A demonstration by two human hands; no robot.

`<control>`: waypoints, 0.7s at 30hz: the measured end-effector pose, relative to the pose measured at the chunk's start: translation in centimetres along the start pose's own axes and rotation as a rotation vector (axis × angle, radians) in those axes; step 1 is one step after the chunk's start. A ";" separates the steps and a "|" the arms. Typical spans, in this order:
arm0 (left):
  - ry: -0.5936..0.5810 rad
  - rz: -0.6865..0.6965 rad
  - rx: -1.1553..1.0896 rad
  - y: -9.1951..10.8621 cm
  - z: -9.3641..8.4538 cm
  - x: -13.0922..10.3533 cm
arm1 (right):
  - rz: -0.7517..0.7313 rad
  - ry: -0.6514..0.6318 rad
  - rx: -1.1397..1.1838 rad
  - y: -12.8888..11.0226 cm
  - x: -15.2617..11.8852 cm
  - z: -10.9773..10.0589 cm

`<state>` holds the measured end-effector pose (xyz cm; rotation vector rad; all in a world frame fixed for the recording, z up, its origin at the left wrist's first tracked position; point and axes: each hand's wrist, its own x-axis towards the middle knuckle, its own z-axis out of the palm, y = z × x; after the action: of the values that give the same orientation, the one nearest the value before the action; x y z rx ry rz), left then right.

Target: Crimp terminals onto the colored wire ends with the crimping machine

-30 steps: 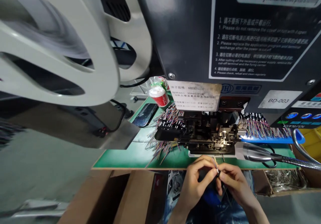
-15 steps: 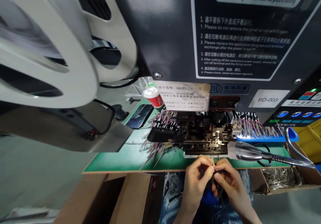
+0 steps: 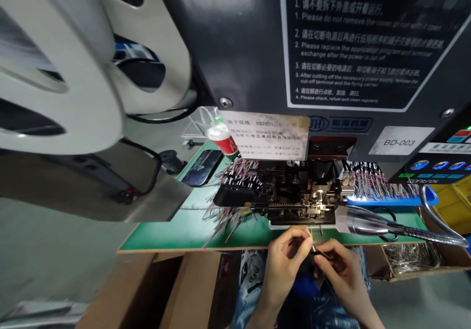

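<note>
At the table's front edge, just below the crimping head (image 3: 317, 204) of the press, my left hand (image 3: 285, 260) pinches several thin wires (image 3: 312, 233) between thumb and index finger. A yellow and a white one poke up from that pinch. Close beside it, my right hand (image 3: 340, 265) is closed, thumb and index finger around a thin cable with a dark sheath and a loose strand (image 3: 324, 254). Whether both hands hold the same cable is hard to see. The lower part hangs hidden behind my fingers.
Wire bundles (image 3: 235, 211) lie left of the press, near a phone (image 3: 203, 167) and a red-white cup (image 3: 225, 141). A blue tray (image 3: 397, 201) holds more wires on the right. The lamp's flexible neck (image 3: 423, 234) crosses there. Cardboard boxes (image 3: 189, 289) stand below.
My right hand's fingers have drawn slightly apart from my left fingertips, and a strand now shows between them. The wires look more spread. The whole view has shifted a little.
</note>
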<state>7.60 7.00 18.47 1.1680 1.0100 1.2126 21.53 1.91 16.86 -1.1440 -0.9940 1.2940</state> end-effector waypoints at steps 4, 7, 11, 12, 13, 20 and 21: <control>-0.072 0.006 0.001 -0.8 -1.0 0.2 | -0.042 -0.043 -0.117 0.1 0.2 -0.6; -0.109 0.050 0.111 -0.5 -1.5 0.3 | -0.161 -0.060 -0.304 0.1 0.4 -1.0; -0.210 0.147 0.353 1.4 -2.1 0.5 | -0.312 -0.152 -0.482 -0.2 0.9 -1.7; -0.238 0.175 0.409 1.8 -2.2 0.5 | -0.340 -0.177 -0.515 -0.3 1.0 -1.9; -0.264 0.199 0.458 2.2 -2.3 0.6 | -0.366 -0.202 -0.549 -0.4 1.2 -2.2; -0.346 0.333 0.585 1.8 -1.5 1.0 | -0.470 -0.188 -0.647 -0.5 1.5 -3.2; -0.317 0.361 0.573 1.6 -1.1 1.0 | -0.455 -0.136 -0.617 -0.1 1.3 -3.3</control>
<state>6.40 8.12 19.97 1.9931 0.9525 0.9813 24.83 3.01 16.27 -1.1865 -1.7158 0.7165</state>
